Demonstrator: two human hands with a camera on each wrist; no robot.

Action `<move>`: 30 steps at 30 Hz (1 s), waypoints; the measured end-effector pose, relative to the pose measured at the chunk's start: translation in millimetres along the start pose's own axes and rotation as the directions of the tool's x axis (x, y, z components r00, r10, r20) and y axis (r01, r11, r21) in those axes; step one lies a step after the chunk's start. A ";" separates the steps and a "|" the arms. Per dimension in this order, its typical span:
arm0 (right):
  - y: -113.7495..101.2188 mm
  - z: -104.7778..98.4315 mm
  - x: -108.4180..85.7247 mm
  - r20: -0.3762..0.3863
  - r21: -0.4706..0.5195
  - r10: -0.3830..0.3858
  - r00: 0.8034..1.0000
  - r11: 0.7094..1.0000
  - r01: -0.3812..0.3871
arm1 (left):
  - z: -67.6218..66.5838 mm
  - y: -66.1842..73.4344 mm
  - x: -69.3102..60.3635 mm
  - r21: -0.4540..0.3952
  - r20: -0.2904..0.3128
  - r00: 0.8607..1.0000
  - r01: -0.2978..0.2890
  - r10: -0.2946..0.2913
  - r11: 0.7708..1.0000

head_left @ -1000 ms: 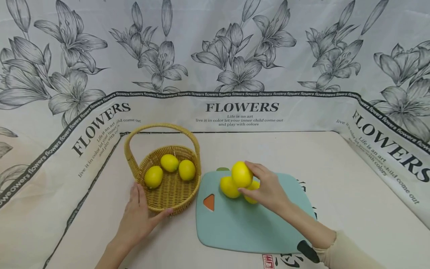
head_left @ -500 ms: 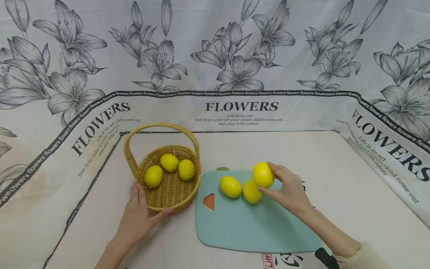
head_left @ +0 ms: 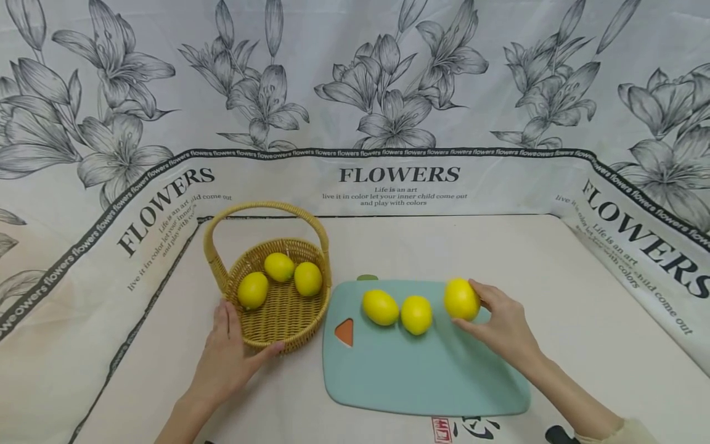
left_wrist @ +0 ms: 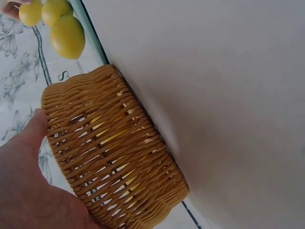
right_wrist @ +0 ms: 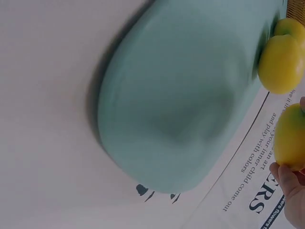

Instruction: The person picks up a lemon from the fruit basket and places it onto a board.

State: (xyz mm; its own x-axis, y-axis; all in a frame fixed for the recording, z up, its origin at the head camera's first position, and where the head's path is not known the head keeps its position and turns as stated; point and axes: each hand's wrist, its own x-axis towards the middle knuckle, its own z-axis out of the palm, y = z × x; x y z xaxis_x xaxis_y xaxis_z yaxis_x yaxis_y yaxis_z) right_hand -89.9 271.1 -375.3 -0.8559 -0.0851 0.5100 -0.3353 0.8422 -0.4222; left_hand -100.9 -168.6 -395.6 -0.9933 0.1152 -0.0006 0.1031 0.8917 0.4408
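Between thumb and fingertips, my right hand pinches a yellow lemon above the right part of a pale teal cutting board. Two lemons lie on that board side by side: one at the left, the other at the right. To the board's left stands a wicker basket with three lemons in it. My left hand rests against the basket's near left side, thumb and fingers spread along its rim. In the left wrist view the straight thumb touches the woven wall.
The basket's tall arched handle rises over its back. A triangular orange-filled cutout marks the board's left end, and a small green piece shows behind its back edge. Flower-printed cloth hangs at the back and sides.
My right hand has carried its lemon rightward, away from above the two board lemons, and latterly lower. Both of those are now fully in view. My left hand has stayed at the basket.
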 end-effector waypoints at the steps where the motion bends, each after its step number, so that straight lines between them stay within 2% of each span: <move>1: 1.4 0.4 -1.4 0.006 -0.006 0.004 1.000 1.000 -0.004 | 0.1 -0.2 0.1 0.001 -0.003 1.000 -0.001 0.001 1.000; 11: 9.2 4.3 -15.4 0.097 -0.057 0.080 0.992 0.996 -0.075 | -0.8 0.8 0.2 0.000 -0.002 1.000 -0.003 0.003 1.000; 17: 10.1 7.2 -18.6 0.148 -0.055 0.109 0.983 0.993 -0.102 | -0.1 -0.2 0.5 -0.009 0.001 1.000 0.004 -0.004 1.000; 22: 10.1 10.0 -19.0 0.160 -0.050 0.127 0.979 0.992 -0.120 | 1.2 -0.9 0.9 -0.016 -0.006 1.000 0.003 -0.004 1.000; 30: 10.2 13.5 -22.9 0.167 -0.056 0.112 0.980 0.993 -0.104 | 2.0 -1.4 0.7 -0.018 -0.017 1.000 -0.001 0.001 1.000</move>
State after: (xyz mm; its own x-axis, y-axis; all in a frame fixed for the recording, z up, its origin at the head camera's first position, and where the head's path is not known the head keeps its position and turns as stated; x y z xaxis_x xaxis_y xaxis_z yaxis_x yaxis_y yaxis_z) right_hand -79.1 274.5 -401.4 -0.9418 -0.0778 0.3271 -0.2219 0.8747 -0.4308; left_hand -101.6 -168.9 -398.1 -0.9940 0.1084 0.0149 0.1032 0.8837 0.4566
